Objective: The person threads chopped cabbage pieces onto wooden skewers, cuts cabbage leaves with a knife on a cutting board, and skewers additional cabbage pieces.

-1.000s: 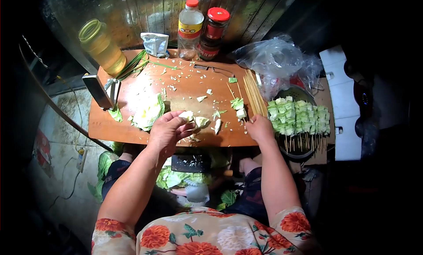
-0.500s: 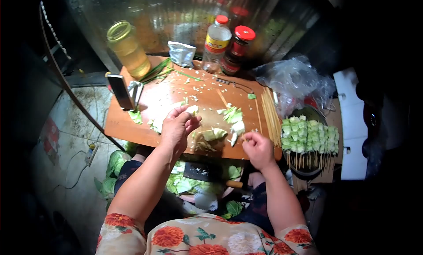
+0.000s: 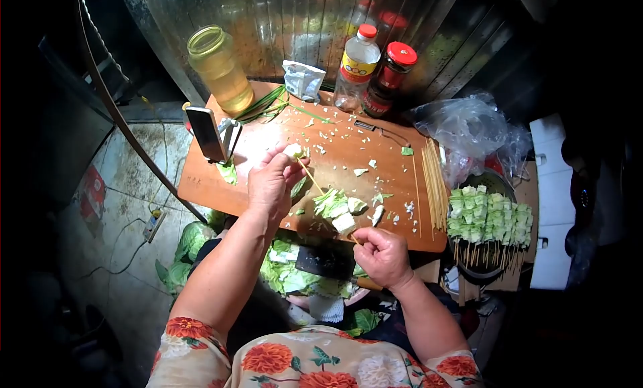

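A thin wooden skewer [image 3: 309, 172] runs slantwise between my two hands over the cutting board. Pale green cabbage pieces [image 3: 335, 207] are threaded on its lower half. My right hand [image 3: 383, 257] is closed round the skewer's near end, just below the lowest piece. My left hand [image 3: 269, 180] pinches a small cabbage piece [image 3: 293, 151] at the skewer's far end. Whether the tip has gone through that piece is hard to see. Cabbage scraps [image 3: 360, 172] are scattered on the brown board [image 3: 268, 200] beneath.
Loose skewers [image 3: 434, 187] lie at the board's right edge, beside finished cabbage skewers [image 3: 489, 217]. A jar of yellow liquid [image 3: 221, 73], a bottle [image 3: 357, 70], a red-lidded jar [image 3: 395, 66] and a propped phone [image 3: 206, 135] stand along the back and left. A cleaver [image 3: 325, 262] rests below on cut cabbage.
The skewer's far end now meets the piece in my left hand. My right hand is lower, and the threaded cabbage has swung to lie between the hands. The whole view has shifted slightly.
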`<state>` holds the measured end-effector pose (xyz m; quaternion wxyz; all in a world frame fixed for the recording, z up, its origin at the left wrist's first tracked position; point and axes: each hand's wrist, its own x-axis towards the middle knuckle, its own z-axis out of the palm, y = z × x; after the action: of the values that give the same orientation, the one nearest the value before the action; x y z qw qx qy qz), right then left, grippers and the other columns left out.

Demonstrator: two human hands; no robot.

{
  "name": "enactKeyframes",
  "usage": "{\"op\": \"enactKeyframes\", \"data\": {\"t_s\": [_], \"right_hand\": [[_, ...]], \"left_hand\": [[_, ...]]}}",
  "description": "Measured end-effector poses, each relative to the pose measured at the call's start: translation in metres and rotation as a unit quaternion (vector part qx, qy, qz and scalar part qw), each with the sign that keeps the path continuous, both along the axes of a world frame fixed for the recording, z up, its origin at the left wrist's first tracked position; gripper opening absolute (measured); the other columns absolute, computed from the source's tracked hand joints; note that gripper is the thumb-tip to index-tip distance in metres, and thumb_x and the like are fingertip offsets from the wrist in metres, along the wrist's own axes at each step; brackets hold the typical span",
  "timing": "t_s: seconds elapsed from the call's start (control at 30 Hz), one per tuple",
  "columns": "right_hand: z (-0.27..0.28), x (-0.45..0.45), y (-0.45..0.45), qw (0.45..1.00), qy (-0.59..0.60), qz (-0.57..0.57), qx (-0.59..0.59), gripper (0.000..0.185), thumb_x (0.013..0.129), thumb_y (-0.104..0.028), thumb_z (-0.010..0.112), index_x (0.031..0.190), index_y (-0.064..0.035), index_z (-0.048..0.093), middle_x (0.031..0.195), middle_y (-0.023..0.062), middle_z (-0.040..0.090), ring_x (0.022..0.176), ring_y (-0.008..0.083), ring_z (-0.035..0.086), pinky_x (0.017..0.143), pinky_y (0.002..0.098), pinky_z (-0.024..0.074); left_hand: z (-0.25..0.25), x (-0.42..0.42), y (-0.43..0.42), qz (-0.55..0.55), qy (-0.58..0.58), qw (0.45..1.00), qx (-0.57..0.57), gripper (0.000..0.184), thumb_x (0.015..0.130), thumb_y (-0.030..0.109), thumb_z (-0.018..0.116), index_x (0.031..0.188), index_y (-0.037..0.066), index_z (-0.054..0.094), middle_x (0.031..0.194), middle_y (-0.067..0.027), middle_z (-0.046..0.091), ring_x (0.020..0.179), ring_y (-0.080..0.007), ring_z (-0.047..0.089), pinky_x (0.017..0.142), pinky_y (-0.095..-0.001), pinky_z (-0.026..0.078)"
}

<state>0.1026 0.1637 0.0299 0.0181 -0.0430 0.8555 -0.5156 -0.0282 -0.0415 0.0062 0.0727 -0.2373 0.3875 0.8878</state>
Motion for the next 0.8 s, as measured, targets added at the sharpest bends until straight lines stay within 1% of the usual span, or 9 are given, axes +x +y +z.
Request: {"op": "enactKeyframes", "data": {"t_s": [0.07,0.1,0.17,0.3,0.4,0.47,0.5,0.53,0.8], "right_hand": [[0.0,0.001,0.0,1.0,-0.001,0.001,0.005,0.017,0.075,-0.006,0.066,0.091,-0.0009,0.066,0.058,0.0024,0.052,0.049,0.0095,0.049,0.05,0.0247,0.0419],[0.0,0.002,0.0,1.0,-0.009,-0.006,-0.008,0.016,0.075,-0.005,0.066,0.09,-0.0009,0.067,0.058,0.002,0.051,0.049,0.0087,0.048,0.05,0.0243,0.0413],[0.0,0.003,-0.001,1.0,-0.017,-0.014,-0.02,0.015,0.075,-0.005,0.066,0.09,-0.0009,0.067,0.058,0.0016,0.051,0.049,0.0079,0.047,0.05,0.0238,0.0406],[0.004,0.009,-0.005,0.999,-0.006,-0.036,-0.036,0.013,0.075,-0.002,0.066,0.088,-0.0003,0.066,0.057,0.0012,0.049,0.049,0.0072,0.045,0.049,0.0232,0.0389],[0.002,0.013,-0.003,0.998,0.014,-0.044,-0.031,0.012,0.075,-0.001,0.067,0.087,0.0,0.065,0.057,0.0024,0.049,0.049,0.0082,0.045,0.049,0.0234,0.0388],[0.002,0.012,-0.002,0.998,0.02,-0.049,-0.03,0.012,0.075,-0.001,0.067,0.086,0.0001,0.064,0.058,0.0032,0.049,0.049,0.0088,0.045,0.049,0.0235,0.0391],[0.004,0.009,-0.005,0.997,0.026,-0.058,-0.031,0.012,0.075,-0.001,0.067,0.087,0.0001,0.064,0.059,0.004,0.05,0.049,0.0096,0.045,0.049,0.0239,0.0395],[0.004,0.008,-0.006,0.997,0.032,-0.07,-0.031,0.012,0.075,-0.001,0.067,0.087,0.0001,0.064,0.06,0.0047,0.05,0.05,0.0104,0.046,0.049,0.0243,0.0399],[-0.008,0.012,0.001,0.996,-0.001,-0.081,-0.024,0.012,0.076,-0.003,0.067,0.087,-0.0001,0.064,0.06,0.0046,0.051,0.051,0.0101,0.048,0.05,0.0248,0.0408]], "left_hand": [[0.0,0.0,0.0,-0.019,0.035,0.997,-0.072,0.027,0.085,0.002,0.059,0.112,0.001,0.056,0.095,-0.0087,0.064,0.081,-0.0202,0.067,0.069,-0.0286,0.056],[0.0,0.0,0.0,-0.019,0.034,0.997,-0.072,0.027,0.085,0.002,0.059,0.112,0.001,0.056,0.095,-0.0087,0.064,0.081,-0.0202,0.067,0.069,-0.0286,0.056],[0.0,0.002,0.002,-0.029,0.075,0.988,-0.135,0.026,0.087,0.003,0.058,0.112,-0.001,0.055,0.094,-0.0126,0.065,0.08,-0.0237,0.069,0.072,-0.032,0.058],[0.002,0.005,0.004,-0.054,0.086,0.986,-0.132,0.024,0.087,0.003,0.059,0.11,-0.002,0.057,0.095,-0.0119,0.065,0.081,-0.0228,0.068,0.073,-0.032,0.058],[0.005,0.008,0.004,-0.096,0.109,0.975,-0.166,0.021,0.087,0.003,0.06,0.108,-0.001,0.059,0.095,-0.0105,0.065,0.081,-0.0207,0.068,0.072,-0.0319,0.058],[0.007,0.011,0.005,-0.153,0.085,0.976,-0.131,0.017,0.087,0.004,0.062,0.103,0.0,0.062,0.093,-0.0082,0.066,0.08,-0.0169,0.066,0.071,-0.0299,0.056],[0.006,0.021,0.014,-0.202,0.074,0.966,-0.142,0.016,0.086,0.005,0.064,0.101,0.0,0.064,0.091,-0.0062,0.066,0.08,-0.0142,0.064,0.072,-0.0286,0.055],[0.007,0.033,0.025,-0.214,0.117,0.956,-0.166,0.016,0.086,0.005,0.064,0.101,0.0,0.065,0.092,-0.0054,0.066,0.081,-0.0131,0.063,0.075,-0.0276,0.053],[-0.001,0.033,0.027,-0.235,0.149,0.947,-0.162,0.018,0.088,0.007,0.062,0.104,-0.001,0.064,0.094,-0.0052,0.065,0.085,-0.0125,0.063,0.08,-0.0273,0.051]]}}
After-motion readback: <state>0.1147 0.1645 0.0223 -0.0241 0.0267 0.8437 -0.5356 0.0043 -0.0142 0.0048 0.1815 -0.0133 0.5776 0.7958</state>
